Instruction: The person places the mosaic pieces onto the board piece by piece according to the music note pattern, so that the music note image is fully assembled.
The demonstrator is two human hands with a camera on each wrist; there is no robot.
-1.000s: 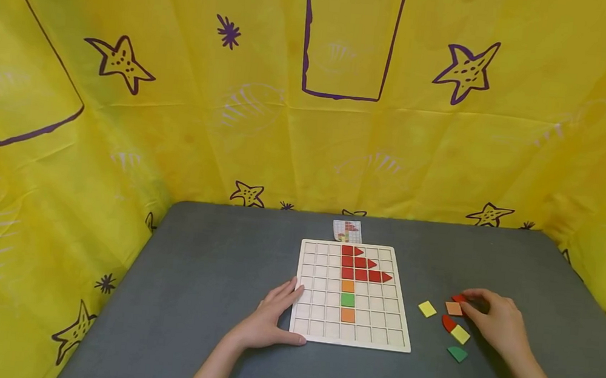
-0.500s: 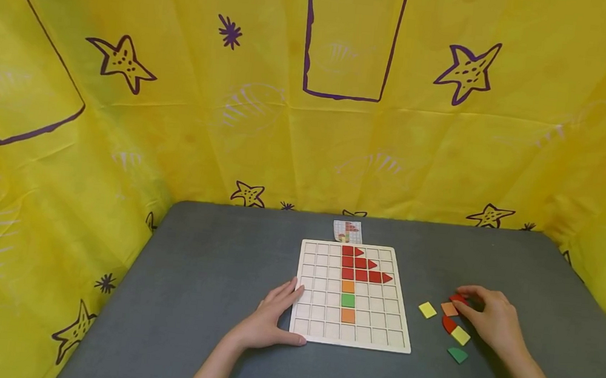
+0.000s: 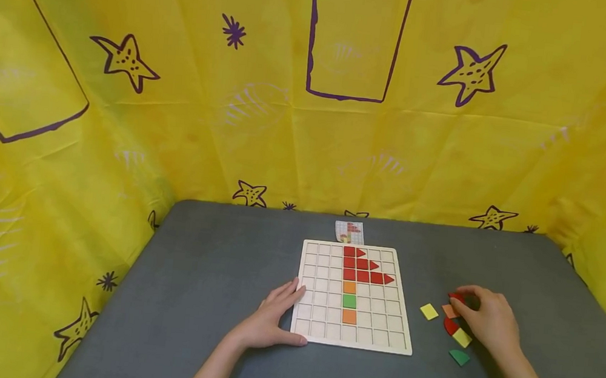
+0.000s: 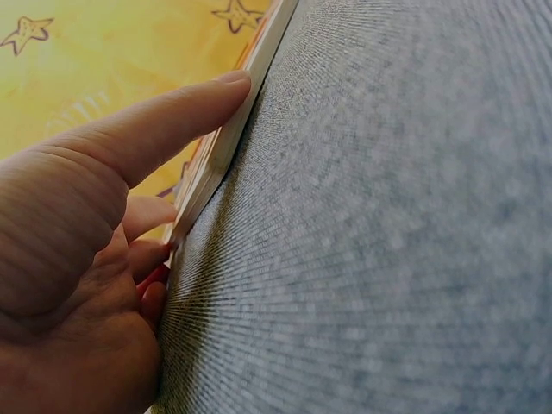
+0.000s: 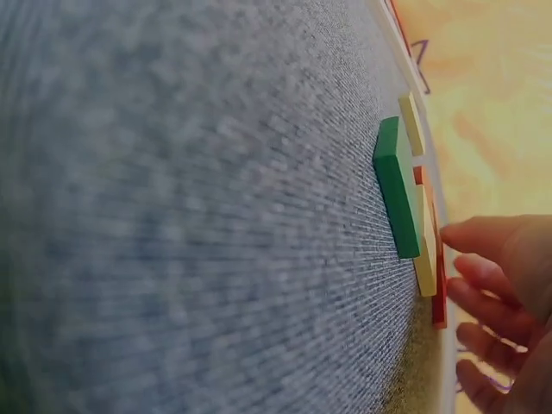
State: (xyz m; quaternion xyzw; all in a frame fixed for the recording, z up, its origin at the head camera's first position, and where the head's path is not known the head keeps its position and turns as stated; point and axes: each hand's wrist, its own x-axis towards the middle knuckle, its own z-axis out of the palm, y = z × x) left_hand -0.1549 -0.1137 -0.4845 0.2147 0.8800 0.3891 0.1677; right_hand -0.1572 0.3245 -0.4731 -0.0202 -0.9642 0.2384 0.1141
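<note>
A pale wooden grid board (image 3: 317, 330) lies on the table, holding rows of red tiles (image 3: 363, 276) and a column of orange and green square tiles (image 3: 349, 301). My left hand (image 3: 266, 319) rests at its near left corner, fingertips on the left edge and a straight thumb along the front edge. On the right, my right hand (image 3: 493, 320) pinches a small red piece (image 3: 456, 297), partly hidden, between thumb and index finger. Close to the thumb are an orange square (image 3: 449, 311), a rounded red piece (image 3: 450, 326) and a yellow square (image 3: 462, 338).
Another yellow square (image 3: 429, 312) lies nearer the board. A green rounded piece (image 3: 459, 357) sits in front of the group. Behind the board is a small printed card (image 3: 350, 232) with a coloured grid pattern. Yellow patterned cloth (image 3: 306, 153) hangs along the table's back.
My right hand has shifted slightly left over the red piece, and the orange square beside it has moved a little left and turned. The left hand stays at the board; the view shifts slightly.
</note>
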